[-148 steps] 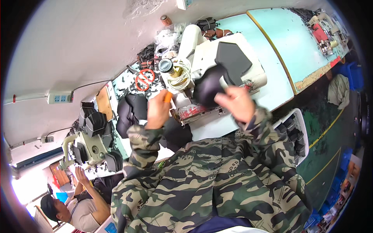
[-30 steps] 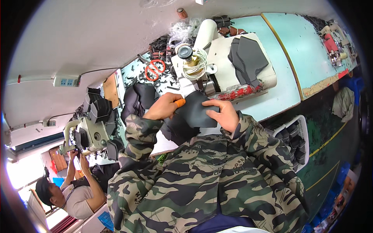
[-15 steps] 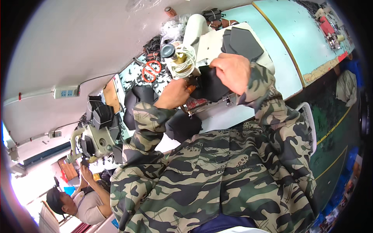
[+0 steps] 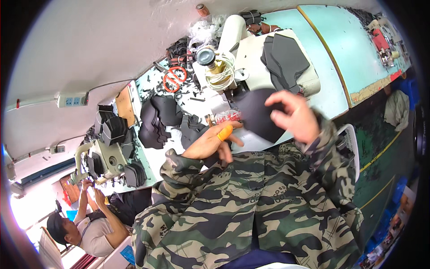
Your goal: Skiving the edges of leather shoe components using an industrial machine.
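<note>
A dark, flat, curved sheet piece [image 4: 259, 114] lies at the front of a white bench machine [image 4: 251, 56], its near edge toward my lap. To its right is my right hand [image 4: 295, 117], blurred, with fingers curved and apart; thumb and fingertips hover by the sheet's right edge, and whether they touch it I cannot tell. My left hand [image 4: 212, 142], an orange finger cover [image 4: 225, 132] on one finger, is left of the sheet, fingers spread and holding nothing. Beneath and beyond it lie several dark cut pieces [image 4: 191, 127].
Stacked grey-black pieces [image 4: 284, 60] rest on the machine's bed; more dark pieces [image 4: 156, 119] lie at the left. Orange-handled scissors [image 4: 174, 79] sit among black scraps. A white basket [image 4: 350, 148] stands at my right. Another person [image 4: 89, 228] works at a machine [image 4: 105, 159] further left.
My left hand has come off the dark sheet and moved nearer my body, its fingers opening. My right hand has loosened its pinch and moved right and down. The sheet now lies more exposed.
</note>
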Demonstrator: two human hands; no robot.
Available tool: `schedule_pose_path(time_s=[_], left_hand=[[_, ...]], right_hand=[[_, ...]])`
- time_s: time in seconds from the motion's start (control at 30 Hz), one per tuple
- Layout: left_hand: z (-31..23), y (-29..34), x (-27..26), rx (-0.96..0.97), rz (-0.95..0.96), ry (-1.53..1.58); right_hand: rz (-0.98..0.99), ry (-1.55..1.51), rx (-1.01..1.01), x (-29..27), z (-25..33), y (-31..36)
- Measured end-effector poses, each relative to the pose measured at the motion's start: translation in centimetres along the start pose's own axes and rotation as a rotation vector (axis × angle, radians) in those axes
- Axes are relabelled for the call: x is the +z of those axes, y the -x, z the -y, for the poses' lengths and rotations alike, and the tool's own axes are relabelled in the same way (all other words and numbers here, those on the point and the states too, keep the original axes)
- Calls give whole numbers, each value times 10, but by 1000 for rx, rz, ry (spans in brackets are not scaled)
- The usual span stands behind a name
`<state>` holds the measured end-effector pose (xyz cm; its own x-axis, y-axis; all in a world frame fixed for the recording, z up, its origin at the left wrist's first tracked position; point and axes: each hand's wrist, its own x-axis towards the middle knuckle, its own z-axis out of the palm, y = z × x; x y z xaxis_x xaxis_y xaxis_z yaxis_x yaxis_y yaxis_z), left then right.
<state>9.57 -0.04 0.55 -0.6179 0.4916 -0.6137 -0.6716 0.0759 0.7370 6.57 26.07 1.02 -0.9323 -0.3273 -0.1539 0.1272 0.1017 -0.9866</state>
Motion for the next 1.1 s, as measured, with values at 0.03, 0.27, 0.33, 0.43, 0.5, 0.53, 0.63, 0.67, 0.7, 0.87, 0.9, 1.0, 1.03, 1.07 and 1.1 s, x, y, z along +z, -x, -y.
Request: schedule_pose_path(time_s=[0.03,0.27,0.33,0.43,0.5,0.53,0.63,0.67,0.7,0.87,0.9,1.0,1.03,1.07,1.1], left_hand=[[6,0,-5,4,-9,12],[-11,-3,-42,-148,-142,-497],[-8,-9,-50,135,-235,-852],[-19,-18,-52,53,-249,-907],[-33,-30,-49,26,-223,-971],[-38,-35,-49,87,-195,-995],[-65,-59,-39,170,-247,-1186],[-65,-55,-39,190,-259,-1177],[-65,-53,-37,215,-256,-1178],[-33,-52,-30,115,-252,-508],[-23,-50,-37,205,-392,-515],[31,-33,-93,342,-779,-1299],[43,-25,-99,202,-706,-1452],[55,-17,-103,88,-551,-1541],[63,-13,-103,-29,-382,-1637]], right_hand=[[92,-248,178,18,-4,10],[138,-469,303,76,-41,14],[274,-309,299,78,-39,8],[294,-288,292,80,-32,3],[268,-251,283,77,-32,4],[235,-259,269,76,-32,7],[45,-342,203,67,-30,13],[-1,-294,222,62,-32,12],[-65,-250,239,57,-39,11],[53,-108,107,34,-57,-8],[49,-100,106,25,-49,-10],[-311,431,-333,-24,-7,-31],[-457,583,-679,-47,1,-41],[-437,912,-602,-64,-1,-47],[-423,1228,-500,-79,-10,-46]])
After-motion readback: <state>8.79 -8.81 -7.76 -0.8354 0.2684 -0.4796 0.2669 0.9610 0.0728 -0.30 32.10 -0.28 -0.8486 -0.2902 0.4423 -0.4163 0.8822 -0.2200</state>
